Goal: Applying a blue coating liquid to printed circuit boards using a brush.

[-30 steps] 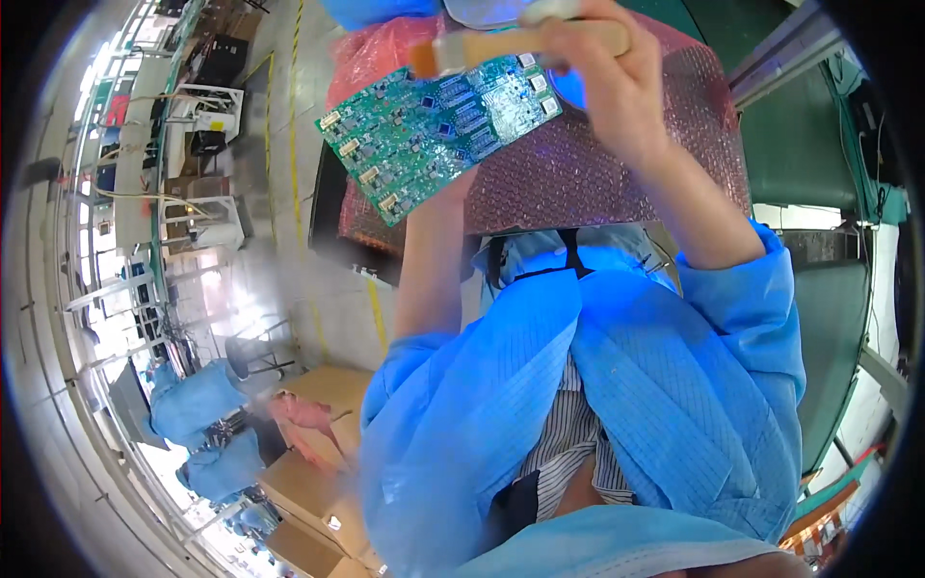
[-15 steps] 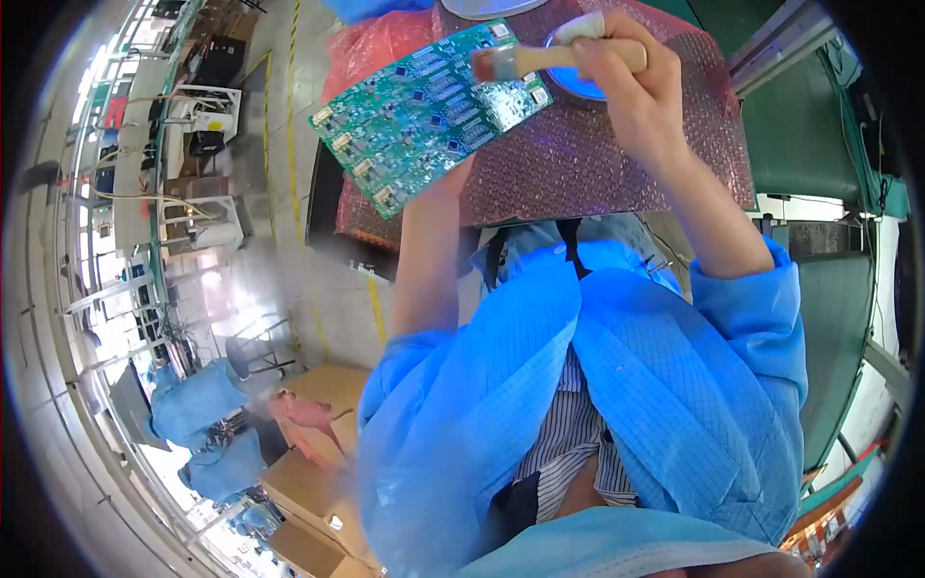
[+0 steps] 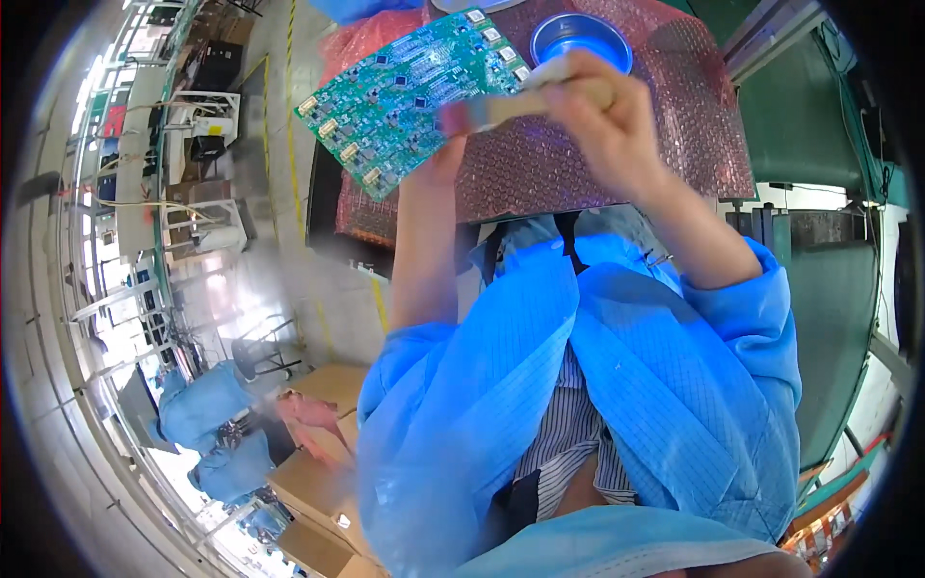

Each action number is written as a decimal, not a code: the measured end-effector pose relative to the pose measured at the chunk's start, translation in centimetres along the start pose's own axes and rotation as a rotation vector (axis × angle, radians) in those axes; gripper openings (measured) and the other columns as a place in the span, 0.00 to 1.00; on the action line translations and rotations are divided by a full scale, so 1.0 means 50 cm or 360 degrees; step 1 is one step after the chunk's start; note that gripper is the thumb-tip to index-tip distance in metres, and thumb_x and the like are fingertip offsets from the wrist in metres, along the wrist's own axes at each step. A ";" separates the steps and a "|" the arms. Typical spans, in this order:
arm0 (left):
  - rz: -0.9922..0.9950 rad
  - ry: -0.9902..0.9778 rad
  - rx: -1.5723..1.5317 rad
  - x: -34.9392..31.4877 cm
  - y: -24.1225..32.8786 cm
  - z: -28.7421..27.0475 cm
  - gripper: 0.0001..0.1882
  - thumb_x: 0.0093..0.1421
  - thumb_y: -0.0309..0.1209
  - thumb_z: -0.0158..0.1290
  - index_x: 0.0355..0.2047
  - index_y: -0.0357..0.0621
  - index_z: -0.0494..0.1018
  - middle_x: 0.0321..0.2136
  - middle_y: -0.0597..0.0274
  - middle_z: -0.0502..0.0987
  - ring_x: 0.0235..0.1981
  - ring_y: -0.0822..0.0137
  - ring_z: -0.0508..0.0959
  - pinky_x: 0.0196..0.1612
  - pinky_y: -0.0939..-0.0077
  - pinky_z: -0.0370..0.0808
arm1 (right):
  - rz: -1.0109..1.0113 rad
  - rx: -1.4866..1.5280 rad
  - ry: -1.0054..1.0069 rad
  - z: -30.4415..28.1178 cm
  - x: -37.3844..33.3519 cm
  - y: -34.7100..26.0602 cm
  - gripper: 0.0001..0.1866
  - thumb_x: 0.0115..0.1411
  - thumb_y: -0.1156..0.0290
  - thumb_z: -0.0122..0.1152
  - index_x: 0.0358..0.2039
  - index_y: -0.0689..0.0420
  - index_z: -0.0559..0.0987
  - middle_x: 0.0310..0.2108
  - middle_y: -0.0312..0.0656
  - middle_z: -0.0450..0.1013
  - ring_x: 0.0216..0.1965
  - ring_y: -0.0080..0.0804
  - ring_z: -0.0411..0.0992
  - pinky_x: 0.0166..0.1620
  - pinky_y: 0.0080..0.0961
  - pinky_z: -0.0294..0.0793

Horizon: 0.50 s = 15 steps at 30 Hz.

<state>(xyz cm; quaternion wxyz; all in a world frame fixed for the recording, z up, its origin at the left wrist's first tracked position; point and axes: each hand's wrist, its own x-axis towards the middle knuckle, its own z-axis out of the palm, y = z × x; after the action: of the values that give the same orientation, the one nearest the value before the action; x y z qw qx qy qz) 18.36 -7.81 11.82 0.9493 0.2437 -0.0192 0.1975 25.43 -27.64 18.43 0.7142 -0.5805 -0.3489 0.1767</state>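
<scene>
My left hand [image 3: 446, 159] holds up a green circuit board [image 3: 385, 101] from beneath, its fingers mostly hidden under the board. Chips and white connectors cover the board's face, and it tilts over the bubble wrap. In my right hand [image 3: 612, 125] is a brush with a pale wooden handle [image 3: 520, 105], closed in the fingers. The brush's reddish tip, smeared by motion, lies at the board's near right edge, close to my left hand. Just beyond my right hand stands a round metal dish [image 3: 581, 40], lit blue inside.
Pink bubble wrap [image 3: 674, 106] covers the work table. Part of another pale round dish [image 3: 477, 4] shows at the far edge. A green surface [image 3: 800, 125] lies to the right. On the left are cardboard boxes [image 3: 332, 390] and people in blue coats [image 3: 202, 405].
The brush and my right hand have moved left and nearer, from the board's right part to its near edge. The board has shifted slightly left and away, and the dish is less covered.
</scene>
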 end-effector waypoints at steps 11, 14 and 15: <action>0.0028 -0.0007 0.0025 -0.005 -0.021 0.008 0.22 0.57 0.44 0.42 0.48 0.44 0.63 0.48 0.56 0.65 0.50 0.59 0.65 0.53 0.63 0.61 | -0.0143 -0.0050 0.0341 -0.021 0.011 -0.028 0.08 0.53 0.75 0.48 0.32 0.64 0.72 0.28 0.36 0.70 0.26 0.15 0.63 0.29 0.11 0.62; -0.0120 -0.0253 -0.0102 -0.007 -0.032 -0.002 0.23 0.57 0.44 0.41 0.48 0.44 0.62 0.49 0.56 0.65 0.50 0.60 0.64 0.54 0.63 0.60 | -0.0429 0.0098 0.0051 -0.018 0.013 -0.025 0.08 0.54 0.76 0.47 0.31 0.65 0.73 0.29 0.36 0.69 0.27 0.16 0.64 0.30 0.12 0.63; -0.0173 -0.0585 -0.0116 -0.004 -0.037 -0.003 0.23 0.57 0.45 0.41 0.48 0.44 0.62 0.49 0.57 0.65 0.50 0.60 0.64 0.54 0.62 0.60 | -0.0659 0.0086 -0.0208 -0.015 0.014 -0.025 0.08 0.54 0.77 0.46 0.32 0.64 0.73 0.29 0.36 0.69 0.28 0.16 0.65 0.31 0.13 0.63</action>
<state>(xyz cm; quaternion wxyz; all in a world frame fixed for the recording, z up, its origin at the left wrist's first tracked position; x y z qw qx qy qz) 18.86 -9.29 10.81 0.9473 0.2419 -0.1862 0.0972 26.24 -28.04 19.76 0.7264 -0.4643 -0.5015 0.0728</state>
